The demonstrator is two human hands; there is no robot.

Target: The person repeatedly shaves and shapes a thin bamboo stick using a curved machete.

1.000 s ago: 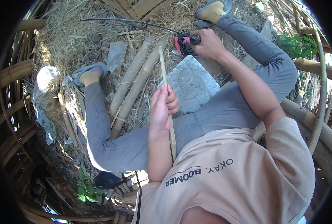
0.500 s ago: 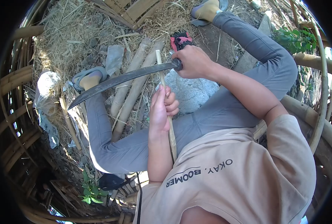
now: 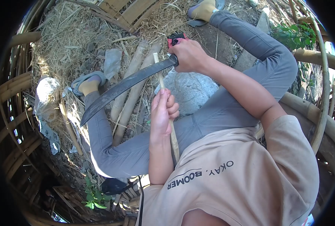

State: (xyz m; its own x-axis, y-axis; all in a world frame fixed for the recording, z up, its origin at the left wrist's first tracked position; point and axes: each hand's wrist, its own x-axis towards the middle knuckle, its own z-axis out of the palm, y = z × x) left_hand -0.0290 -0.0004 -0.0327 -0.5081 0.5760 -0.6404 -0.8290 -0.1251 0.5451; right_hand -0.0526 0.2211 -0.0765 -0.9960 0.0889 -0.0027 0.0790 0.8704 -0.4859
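Observation:
My left hand (image 3: 163, 110) is closed around a pale, thin strip of bamboo (image 3: 161, 80), thumb along its upper part. The strip slants from beyond the fist down to my shirt at the waist. My right hand (image 3: 190, 55) grips a machete, its dark curved blade (image 3: 126, 85) pointing left with the tip over my left shin. Near its base the blade crosses the strip just above my left fist. A pink and black thing (image 3: 177, 38) shows right at the knuckles of my right hand.
A large pale rock (image 3: 192, 92) lies between my legs. Two bamboo poles (image 3: 132, 90) rest on straw-covered ground beside a plastic piece (image 3: 112, 63). A slatted wooden crate (image 3: 135, 15) stands ahead; bamboo rails (image 3: 318, 109) curve around me.
The machete has turned, its tip coming nearer to me and rightward. My right hand has shifted slightly outward along the strip. My left hand keeps its hold; the view has shifted a little.

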